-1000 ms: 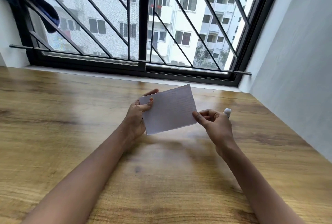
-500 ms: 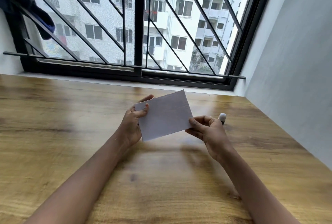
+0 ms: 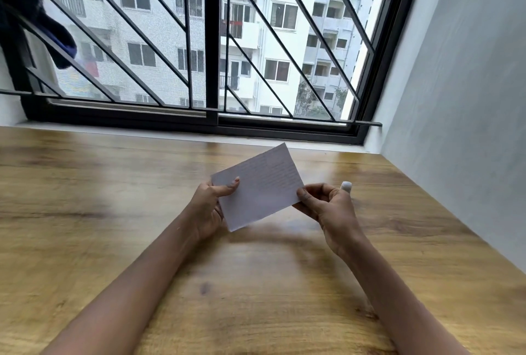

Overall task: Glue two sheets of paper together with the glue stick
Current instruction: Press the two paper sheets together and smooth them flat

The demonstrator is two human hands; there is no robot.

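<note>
I hold a white paper (image 3: 260, 188), with faint lines of writing, tilted above the wooden table (image 3: 113, 212). My left hand (image 3: 209, 206) pinches its left edge, thumb on the front. My right hand (image 3: 327, 206) pinches the lower right corner. Whether it is one sheet or two stacked sheets cannot be told. The white cap of a glue stick (image 3: 346, 186) shows just behind my right hand; the rest of the stick is hidden by the hand.
A black-framed window with a diagonal grille (image 3: 210, 115) runs along the table's far edge. A grey wall (image 3: 455, 126) borders the table on the right. Dark blue cloth (image 3: 34, 21) hangs at the top left.
The camera tilted slightly, so the scene shifted in frame. Both hands keep the same grip on the paper, which stays tilted above the table.
</note>
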